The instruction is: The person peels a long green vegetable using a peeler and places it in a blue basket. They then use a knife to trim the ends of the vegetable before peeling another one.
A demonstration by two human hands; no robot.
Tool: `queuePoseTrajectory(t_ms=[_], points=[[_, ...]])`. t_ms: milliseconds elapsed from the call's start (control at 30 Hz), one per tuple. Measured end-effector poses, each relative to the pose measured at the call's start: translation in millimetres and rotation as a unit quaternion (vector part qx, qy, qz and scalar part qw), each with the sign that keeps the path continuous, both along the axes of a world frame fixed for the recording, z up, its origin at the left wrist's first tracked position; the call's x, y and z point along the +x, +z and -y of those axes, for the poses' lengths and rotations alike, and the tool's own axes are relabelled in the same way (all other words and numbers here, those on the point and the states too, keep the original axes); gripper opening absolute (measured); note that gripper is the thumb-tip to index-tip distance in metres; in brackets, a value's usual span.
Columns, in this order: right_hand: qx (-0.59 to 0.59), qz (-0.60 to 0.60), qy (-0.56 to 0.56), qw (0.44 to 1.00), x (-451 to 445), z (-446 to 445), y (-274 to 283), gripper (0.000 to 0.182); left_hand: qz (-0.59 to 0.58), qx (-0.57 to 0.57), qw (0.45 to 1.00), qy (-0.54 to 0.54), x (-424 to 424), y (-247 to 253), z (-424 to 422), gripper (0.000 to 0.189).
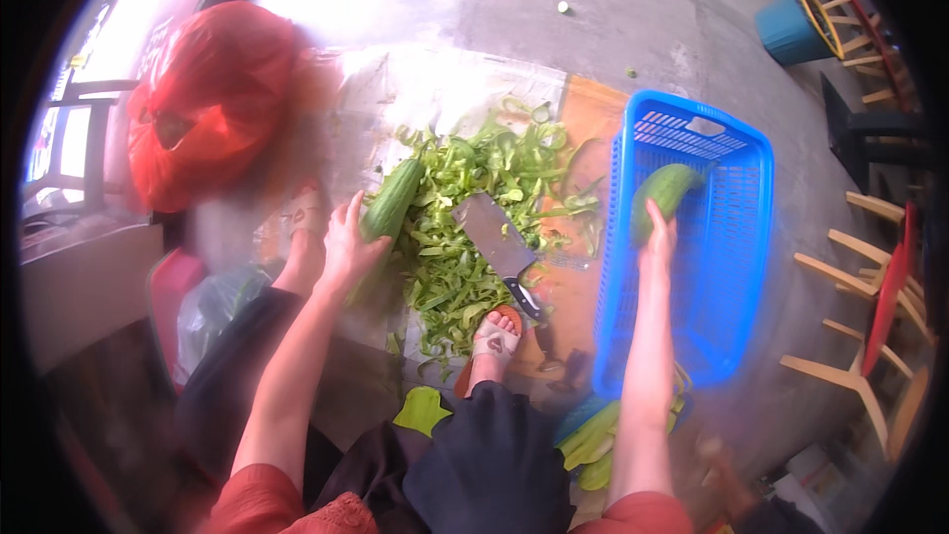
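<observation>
My left hand (350, 241) is on a long dark-green ridged gourd (397, 200), its thumb across the skin and its fingers along the near side. My right hand (657, 237) holds a paler, smoother green gourd (671, 185) inside the blue plastic basket (632, 119). Between my hands lies a heap of green peelings (452, 274). A cleaver (498, 237) rests flat on that heap, its black handle pointing towards my sandalled right foot (495, 345). The gourd's lower end under my left wrist is blurred.
At the left stands a full red plastic bag (215, 104). A clear plastic bag (219, 304) lies by my left leg. Long green pieces (593, 437) sit below the basket. Red-and-wood stools (882, 297) and a blue bucket (789, 30) line the right side.
</observation>
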State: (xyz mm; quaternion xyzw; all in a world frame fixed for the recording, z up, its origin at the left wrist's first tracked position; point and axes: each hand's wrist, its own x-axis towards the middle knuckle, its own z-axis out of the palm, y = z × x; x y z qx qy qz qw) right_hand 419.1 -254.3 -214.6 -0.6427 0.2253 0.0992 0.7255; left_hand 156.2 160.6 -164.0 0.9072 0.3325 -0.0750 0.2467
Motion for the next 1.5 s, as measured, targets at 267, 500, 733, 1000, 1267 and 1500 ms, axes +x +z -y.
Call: queuePoseTrajectory(t_ms=[267, 500, 733, 1000, 1267, 1500], points=[[-0.087, 0.200, 0.320, 0.922, -149, -51, 167, 0.072, 0.167, -0.697, 0.696, -0.025, 112, 79, 97, 0.090], [-0.153, 0.004, 0.293, 0.944, -183, -56, 44, 0.038, 0.147, -0.488, 0.856, 0.084, 58, 99, 88, 0.066], [-0.509, 0.176, 0.457, 0.708, -214, -75, -44, 0.046, 0.062, -0.423, 0.895, 0.124, 9, 51, 86, 0.050], [-0.341, 0.162, 0.332, 0.864, -210, -67, 12, 0.032, 0.008, -0.388, 0.912, 0.132, -23, 38, 95, 0.049], [-0.240, 0.287, 0.346, 0.861, -192, -89, 103, 0.012, 0.012, -0.408, 0.906, 0.115, -17, 32, 103, 0.053], [-0.345, 0.421, 0.422, 0.725, -181, -116, 108, 0.055, 0.020, -0.382, 0.920, 0.082, -12, 39, 115, 0.055]])
